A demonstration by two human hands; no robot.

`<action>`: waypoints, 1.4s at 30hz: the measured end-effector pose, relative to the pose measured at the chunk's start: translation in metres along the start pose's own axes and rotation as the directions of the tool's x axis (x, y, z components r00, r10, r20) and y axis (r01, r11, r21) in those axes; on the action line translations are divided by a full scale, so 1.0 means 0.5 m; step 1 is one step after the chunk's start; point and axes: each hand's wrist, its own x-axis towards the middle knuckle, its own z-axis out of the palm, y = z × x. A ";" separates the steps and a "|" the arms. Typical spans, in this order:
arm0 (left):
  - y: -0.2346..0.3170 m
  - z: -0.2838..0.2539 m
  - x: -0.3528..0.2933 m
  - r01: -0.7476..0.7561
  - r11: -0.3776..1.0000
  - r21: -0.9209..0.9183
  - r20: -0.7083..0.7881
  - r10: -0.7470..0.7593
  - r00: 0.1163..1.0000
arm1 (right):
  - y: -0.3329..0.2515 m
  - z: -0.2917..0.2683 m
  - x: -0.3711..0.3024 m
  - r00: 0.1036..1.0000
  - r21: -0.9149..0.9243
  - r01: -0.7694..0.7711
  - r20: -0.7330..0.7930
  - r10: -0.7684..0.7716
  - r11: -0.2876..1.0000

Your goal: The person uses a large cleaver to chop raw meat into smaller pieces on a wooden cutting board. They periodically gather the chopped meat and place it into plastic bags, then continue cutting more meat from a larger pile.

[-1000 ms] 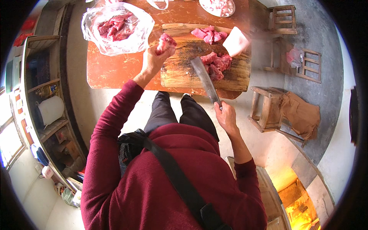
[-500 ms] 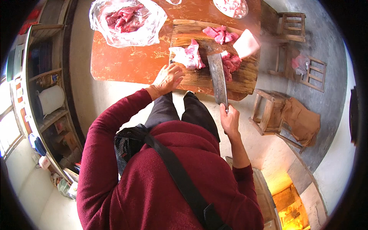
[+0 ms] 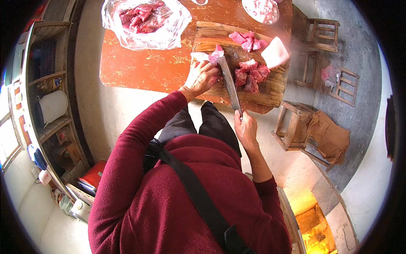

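Wooden shelves (image 3: 57,130) line the wall, well to the left of all the fingers. Beyond and left of the left fingers, a clear plastic bag (image 3: 170,37) of raw meat lies open on the reddish desk (image 3: 144,71). On the left hand (image 3: 201,78) the fingers are close together, curled over the near side of a meat piece (image 3: 216,53) on the chopping board (image 3: 263,95); whether they pinch it I cannot tell. Soft, wet and slippery, I'd judge, fairly light, and best held at the pale left end, fingertips tucked back, as the cleaver (image 3: 229,83) lies just right of them, its front end at the meat's right edge. Right-hand fingers wrap its handle below the board's near edge; that right hand (image 3: 246,127) probably bears a front-heavy, stiff tool. Past those fingers, chopped lumps (image 3: 252,76) crowd the blade's right side, with pink strips (image 3: 248,41) farther off, then a white bowl (image 3: 251,16) and a pale slab (image 3: 275,53). Well right of both hands stands a stool (image 3: 297,106) beside brown cloth (image 3: 330,133).
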 end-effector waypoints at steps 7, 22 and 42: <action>-0.020 0.006 0.015 0.017 1.000 -0.010 -0.048 -0.018 0.999 | -0.015 0.015 0.022 0.999 -0.036 0.003 0.042 -0.002 0.999; -0.054 0.030 0.014 -0.127 0.978 -0.164 -0.125 0.107 0.986 | -0.142 0.026 0.209 0.998 -0.082 0.067 0.028 -0.065 0.994; -0.041 -0.026 0.004 0.448 0.788 -0.423 0.090 -0.455 0.886 | -0.024 -0.003 0.088 0.973 0.062 0.021 -0.233 -0.006 0.998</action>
